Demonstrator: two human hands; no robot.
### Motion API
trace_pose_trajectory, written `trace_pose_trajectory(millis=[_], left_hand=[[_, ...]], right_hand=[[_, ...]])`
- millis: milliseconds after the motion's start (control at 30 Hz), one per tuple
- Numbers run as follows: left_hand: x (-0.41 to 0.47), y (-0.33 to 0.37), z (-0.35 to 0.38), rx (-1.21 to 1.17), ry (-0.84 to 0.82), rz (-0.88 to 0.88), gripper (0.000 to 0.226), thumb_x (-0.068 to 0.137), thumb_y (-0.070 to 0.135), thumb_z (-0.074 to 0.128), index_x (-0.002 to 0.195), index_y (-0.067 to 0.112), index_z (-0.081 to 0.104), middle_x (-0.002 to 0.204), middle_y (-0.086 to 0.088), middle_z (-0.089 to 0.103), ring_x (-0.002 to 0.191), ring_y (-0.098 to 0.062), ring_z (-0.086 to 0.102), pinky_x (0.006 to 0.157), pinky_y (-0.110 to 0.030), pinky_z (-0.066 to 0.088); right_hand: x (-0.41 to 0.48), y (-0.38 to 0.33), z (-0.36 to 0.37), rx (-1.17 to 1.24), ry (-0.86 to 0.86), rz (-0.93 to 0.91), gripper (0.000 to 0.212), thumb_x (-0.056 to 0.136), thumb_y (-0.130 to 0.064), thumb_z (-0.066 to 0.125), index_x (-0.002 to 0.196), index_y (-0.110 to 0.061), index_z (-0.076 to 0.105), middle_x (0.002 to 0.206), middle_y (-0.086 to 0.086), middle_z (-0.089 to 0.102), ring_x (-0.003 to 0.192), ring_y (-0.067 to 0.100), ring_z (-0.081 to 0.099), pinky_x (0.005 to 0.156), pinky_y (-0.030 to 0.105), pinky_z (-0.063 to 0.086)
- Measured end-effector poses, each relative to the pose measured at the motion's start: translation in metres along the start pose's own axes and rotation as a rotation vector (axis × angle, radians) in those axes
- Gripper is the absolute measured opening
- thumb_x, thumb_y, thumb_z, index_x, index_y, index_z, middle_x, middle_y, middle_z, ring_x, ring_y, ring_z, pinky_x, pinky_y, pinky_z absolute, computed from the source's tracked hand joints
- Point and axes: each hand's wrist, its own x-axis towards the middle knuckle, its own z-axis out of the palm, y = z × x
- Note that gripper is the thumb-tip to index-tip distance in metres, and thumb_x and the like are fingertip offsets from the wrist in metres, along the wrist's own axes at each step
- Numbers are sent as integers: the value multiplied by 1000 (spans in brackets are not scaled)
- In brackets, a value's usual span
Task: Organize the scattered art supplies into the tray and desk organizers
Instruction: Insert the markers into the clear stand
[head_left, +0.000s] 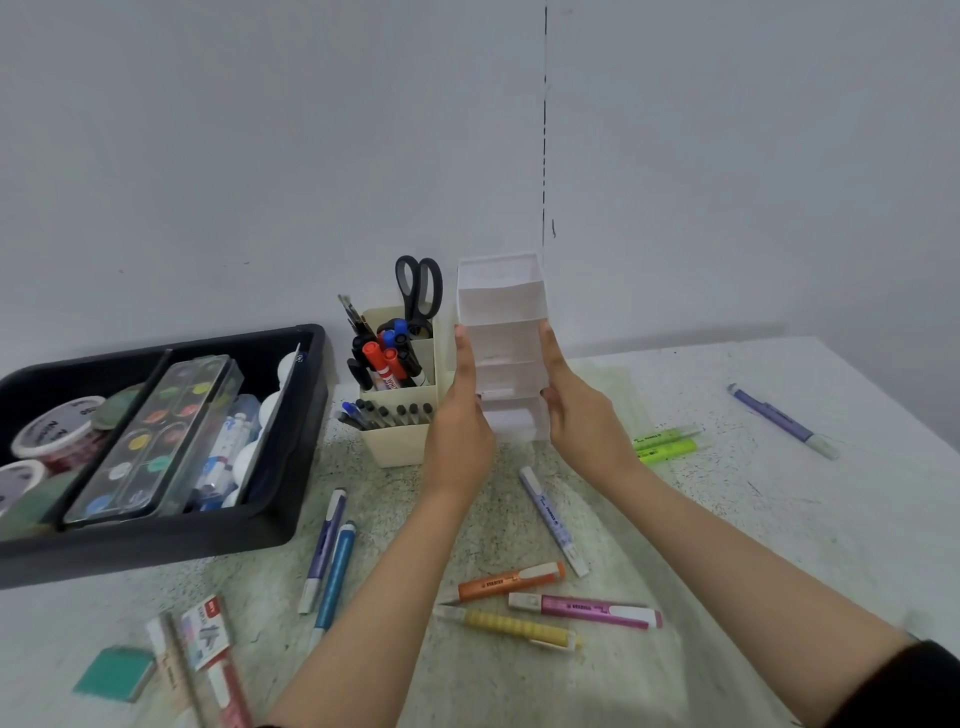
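The left hand (460, 421) and right hand (579, 415) press straight-fingered against the white tiered organizer (501, 296), hiding its lower sides. It stands upright, far centre of the tabletop (753, 519), openings facing near.

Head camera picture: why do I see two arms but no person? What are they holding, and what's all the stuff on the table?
The camera sits on the person's head and looks down, so you see only their arms, as if through their eyes. No machine here, just hands. The left hand and right hand press flat against the two sides of a white organizer with little shelves. Beside it stands a cream pen holder with markers and scissors. On the left, a black tray holds a paint set and tape rolls. Loose highlighters, like the orange highlighter, lie on the table.
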Motion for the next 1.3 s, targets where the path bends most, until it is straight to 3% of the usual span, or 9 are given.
trace_pose_trajectory(millis=[167,267,400,500,600,700,833,1100,1300], left_hand=[[3,2,2,3,6,15,98,93,-3,42,134,61,-20,81,-1,56,62,-17,54,57,-33,51],[1,-1,2,12,-9,14,97,94,-2,41,134,61,-20,86,-3,60,65,-20,56,59,-32,52],[-20,5,1,2,-78,-43,93,95,0,41,138,55,-21,131,-4,53,90,-14,60,74,-25,54],[-46,4,-2,-21,-140,-78,80,93,-1,45,147,41,2,154,5,26,137,-12,30,111,-35,33],[-70,0,-12,9,-52,-18,42,88,1,52,124,23,52,127,13,48,123,4,37,108,-20,32],[-84,-2,-26,14,-210,33,17,82,8,62,92,22,63,95,19,55,97,3,50,91,-18,40],[-95,-6,-32,81,-517,65,14,80,34,68,93,29,71,98,22,56,101,4,45,86,-8,32],[-94,3,-38,117,-656,101,8,80,32,64,89,31,65,84,22,55,87,7,47,76,-14,40],[-82,9,-51,28,-587,34,52,91,20,56,131,50,40,94,26,51,87,6,50,70,-6,41]], right_hand=[[3,1,1,-16,3,0,81,96,-9,42,140,-58,-6,114,11,65,71,-18,53,58,-3,37],[2,-2,0,-41,16,-34,85,96,-7,44,140,-58,-8,79,-26,54,59,-5,54,48,8,38],[-10,-9,-7,-98,-26,-17,82,95,-11,46,143,-53,-7,144,-8,45,76,17,67,66,34,56],[-28,-14,-9,-149,64,13,56,93,-11,49,144,-29,33,141,-3,45,109,10,57,80,22,48],[-48,-17,-9,-218,32,41,19,90,-13,55,106,-16,64,99,-4,57,90,14,57,68,20,40],[-61,-19,-9,-289,-137,126,21,88,-36,60,99,-22,69,90,-8,55,89,12,51,67,24,34],[-67,-21,-5,-421,-272,159,32,82,-46,63,104,-24,72,98,-5,56,93,15,45,71,26,27],[-63,-33,-13,-501,-184,242,17,82,-25,56,97,-26,64,89,-8,65,81,16,47,67,30,20],[-50,-51,-36,-142,-171,204,45,85,-21,54,128,-30,42,83,-6,53,67,5,51,59,21,38]])
